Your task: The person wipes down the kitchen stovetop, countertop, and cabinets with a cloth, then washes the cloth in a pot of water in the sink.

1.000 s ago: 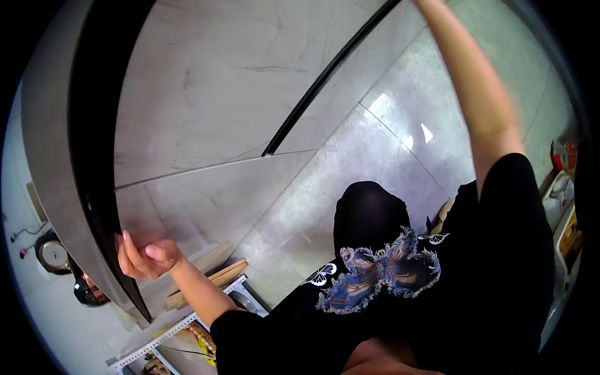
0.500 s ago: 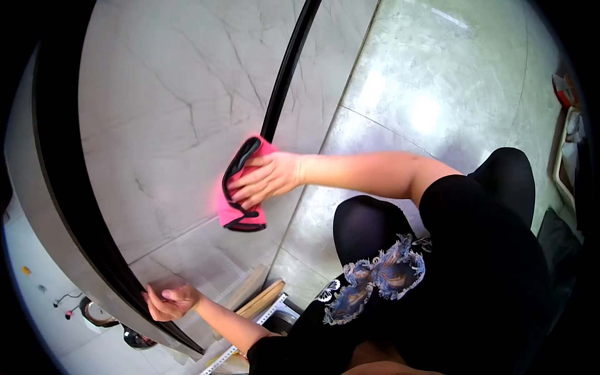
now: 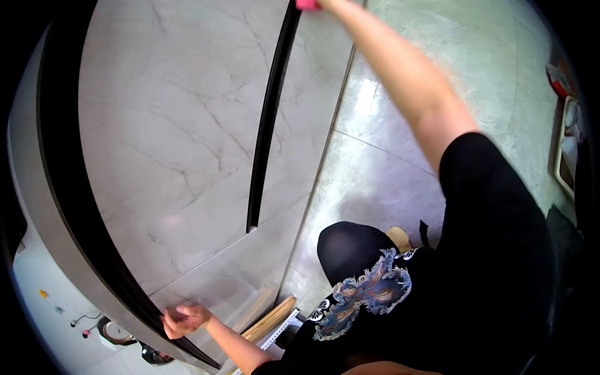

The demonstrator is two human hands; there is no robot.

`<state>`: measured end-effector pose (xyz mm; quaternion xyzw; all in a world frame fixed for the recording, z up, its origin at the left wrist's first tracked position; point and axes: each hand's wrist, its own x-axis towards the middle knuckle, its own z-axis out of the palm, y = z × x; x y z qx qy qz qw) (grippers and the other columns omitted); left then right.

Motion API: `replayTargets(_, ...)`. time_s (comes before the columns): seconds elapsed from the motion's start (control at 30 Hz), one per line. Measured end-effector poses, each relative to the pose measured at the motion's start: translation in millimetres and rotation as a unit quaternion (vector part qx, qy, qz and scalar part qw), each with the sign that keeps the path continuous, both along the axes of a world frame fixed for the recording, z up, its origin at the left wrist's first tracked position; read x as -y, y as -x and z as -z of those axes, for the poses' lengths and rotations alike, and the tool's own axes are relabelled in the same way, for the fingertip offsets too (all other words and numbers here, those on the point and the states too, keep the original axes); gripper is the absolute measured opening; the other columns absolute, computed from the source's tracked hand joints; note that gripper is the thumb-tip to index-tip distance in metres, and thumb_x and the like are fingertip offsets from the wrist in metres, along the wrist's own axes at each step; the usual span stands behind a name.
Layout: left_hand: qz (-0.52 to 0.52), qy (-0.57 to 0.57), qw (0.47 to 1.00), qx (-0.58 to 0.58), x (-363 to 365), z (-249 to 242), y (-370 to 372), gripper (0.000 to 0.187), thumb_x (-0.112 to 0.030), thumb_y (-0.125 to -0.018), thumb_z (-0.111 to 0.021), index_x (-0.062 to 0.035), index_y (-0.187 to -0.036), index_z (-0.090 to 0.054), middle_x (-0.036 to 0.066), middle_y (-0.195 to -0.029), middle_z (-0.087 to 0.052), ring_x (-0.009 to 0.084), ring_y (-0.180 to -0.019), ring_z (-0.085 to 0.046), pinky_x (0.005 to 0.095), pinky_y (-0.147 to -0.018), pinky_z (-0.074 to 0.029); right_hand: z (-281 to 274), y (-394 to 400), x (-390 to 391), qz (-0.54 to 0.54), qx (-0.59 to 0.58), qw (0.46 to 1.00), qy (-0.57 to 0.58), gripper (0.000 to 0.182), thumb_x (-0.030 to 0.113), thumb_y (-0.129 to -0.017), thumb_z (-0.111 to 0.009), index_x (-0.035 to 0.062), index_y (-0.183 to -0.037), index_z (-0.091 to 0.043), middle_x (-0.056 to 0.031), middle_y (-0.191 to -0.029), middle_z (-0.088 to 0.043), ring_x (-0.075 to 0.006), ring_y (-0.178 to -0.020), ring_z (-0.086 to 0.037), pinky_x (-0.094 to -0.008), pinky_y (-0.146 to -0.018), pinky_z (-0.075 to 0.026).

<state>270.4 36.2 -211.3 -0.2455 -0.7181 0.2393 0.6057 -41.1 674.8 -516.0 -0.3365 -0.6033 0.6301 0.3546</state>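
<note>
At the top edge of the head view, my right hand (image 3: pixel 326 3) is mostly cut off. A bit of pink cloth (image 3: pixel 307 5) shows under it, against the upper end of a narrow black strip (image 3: pixel 265 137). The strip runs along a grey marble-look panel (image 3: pixel 169 106). At the lower left, my left hand (image 3: pixel 185 320) has loosely bent fingers with the thumb apart. Its fingertips rest by the wide black band (image 3: pixel 94 219) along the panel's curved-looking edge, and nothing shows in it.
Pale glossy tiles (image 3: pixel 375 162) cover the floor at right. Wooden boards (image 3: pixel 270 319) and a perforated white metal strip (image 3: pixel 281 329) lie near my left forearm. A roll of tape (image 3: pixel 117 332) is beyond the panel. A light-coloured bin (image 3: pixel 565 150) stands at the far right.
My right hand has swept the pink cloth up along the black strip to the top edge, uncovering the strip's lower end. My left hand stays by the black band.
</note>
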Motion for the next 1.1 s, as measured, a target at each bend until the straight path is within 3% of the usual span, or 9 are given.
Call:
replayTargets(0.03, -0.006, -0.008, 1.000, 0.001, 2, 0, 1, 0.037, -0.034, -0.098, -0.060, 0.0003, -0.109, -0.070, 0.015, -0.109, -0.058, 0.0306, -0.107, -0.056, 0.0423, -0.093, -0.043, -5, -8, 31, 0.060, 0.024, 0.998, 0.000, 0.071, 0.056, -0.105, -0.041, 0.0047, -0.154, -0.040, -0.0265, -0.150, -0.051, -0.0370, -0.140, -0.048, -0.0431, -0.116, -0.038)
replayTargets(0.07, -0.012, -0.015, 1.000, 0.003, 5, -1, 2, 0.037, -0.034, -0.098, -0.061, -0.0005, -0.109, -0.069, 0.015, -0.110, -0.058, 0.0306, -0.107, -0.055, 0.0424, -0.092, -0.043, 33, 6, 54, 0.018, -0.044, 0.998, -0.043, 0.031, 0.028, -0.102, -0.053, 0.0011, -0.113, -0.062, -0.0301, -0.125, -0.060, -0.0411, -0.135, -0.049, -0.0559, -0.119, -0.031)
replayTargets(0.13, -0.017, -0.013, 1.000, -0.001, 11, -2, 4, 0.036, -0.035, -0.099, -0.061, -0.0013, -0.109, -0.069, 0.015, -0.110, -0.058, 0.0306, -0.106, -0.055, 0.0425, -0.092, -0.042, 9, -64, 166, -0.007, 0.016, 0.992, -0.128, 0.039, 0.029, -0.105, -0.048, -0.0072, -0.113, -0.061, -0.0313, -0.137, -0.055, -0.0478, -0.153, -0.018, -0.0702, -0.118, -0.021)
replayTargets(0.23, -0.036, 0.004, 0.999, -0.011, 18, -4, 2, 0.037, -0.038, -0.099, -0.062, -0.0024, -0.110, -0.067, 0.015, -0.109, -0.056, 0.0306, -0.104, -0.054, 0.0436, -0.091, -0.042, -16, -172, 304, -0.114, -0.051, 0.987, -0.106, 0.086, 0.035, -0.094, -0.059, 0.0101, -0.165, -0.020, -0.0240, -0.172, 0.007, -0.0548, -0.155, 0.008, -0.0732, -0.119, -0.001)
replayTargets(0.43, -0.062, -0.007, 0.998, -0.006, 4, -4, 3, 0.049, -0.044, -0.101, -0.058, -0.0011, -0.123, -0.067, 0.013, -0.107, -0.050, 0.0284, -0.100, -0.049, 0.0408, -0.091, -0.040, -21, -143, 284, -0.021, -0.073, 0.994, -0.084, 0.073, 0.032, -0.095, -0.059, 0.0058, -0.158, -0.034, -0.0277, -0.170, -0.009, -0.0567, -0.154, 0.000, -0.0766, -0.116, -0.004)
replayTargets(0.47, -0.066, -0.011, 0.998, -0.007, 3, -3, 4, 0.052, -0.046, -0.101, -0.056, -0.0036, -0.128, -0.066, 0.011, -0.106, -0.050, 0.0285, -0.100, -0.047, 0.0407, -0.090, -0.039, -10, -115, 255, -0.034, 0.002, 0.996, -0.088, 0.067, 0.033, -0.104, -0.050, 0.0034, -0.160, -0.027, -0.0274, -0.167, -0.020, -0.0512, -0.155, -0.008, -0.0674, -0.122, -0.003)
replayTargets(0.57, -0.060, -0.007, 0.998, -0.014, 7, -3, 9, 0.057, -0.052, -0.101, -0.054, -0.0065, -0.135, -0.065, 0.010, -0.104, -0.049, 0.0283, -0.099, -0.046, 0.0404, -0.089, -0.037, -3, -45, 122, -0.006, 0.021, 0.999, -0.038, 0.038, 0.034, -0.107, -0.048, -0.0013, -0.110, -0.061, -0.0296, -0.140, -0.053, -0.0433, -0.152, -0.025, -0.0590, -0.124, -0.016)
replayTargets(0.7, -0.066, 0.007, 0.998, -0.023, 4, -4, 12, 0.064, -0.058, -0.102, -0.051, -0.0063, -0.137, -0.064, 0.010, -0.106, -0.047, 0.0275, -0.099, -0.045, 0.0395, -0.090, -0.037, 50, -11, 28, 0.056, 0.011, 0.998, -0.007, 0.038, 0.034, -0.106, -0.049, -0.0004, -0.117, -0.058, -0.0276, -0.143, -0.053, -0.0415, -0.151, -0.029, -0.0560, -0.123, -0.019)
replayTargets(1.1, -0.077, -0.010, 0.997, -0.015, 20, -3, 13, 0.070, -0.061, -0.102, -0.046, -0.0025, -0.137, -0.063, 0.009, -0.107, -0.046, 0.0267, -0.099, -0.043, 0.0390, -0.090, -0.036, 103, -133, 252, -0.057, 0.152, 0.985, 0.063, 0.049, 0.035, -0.104, -0.052, 0.0023, -0.140, -0.050, -0.0214, -0.149, -0.050, -0.0364, -0.146, -0.039, -0.0469, -0.121, -0.029)
